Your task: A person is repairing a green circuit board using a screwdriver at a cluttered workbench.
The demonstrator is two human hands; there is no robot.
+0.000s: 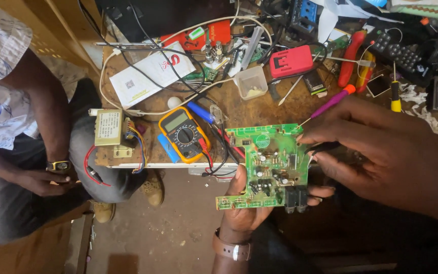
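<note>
While the green printed circuit board (269, 165) is gripped from below by the left hand (244, 210) just off the cluttered brown worktop (280, 106) edge, a slim black probe (323, 147) is pinched in the right hand (381, 152) against its right edge, near a yellow multimeter (184, 134).

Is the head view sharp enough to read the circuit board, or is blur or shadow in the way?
Head view: the green circuit board is evenly lit and fairly sharp; the right hand is slightly soft; below the workbench the lower right falls into deep shadow.
</note>
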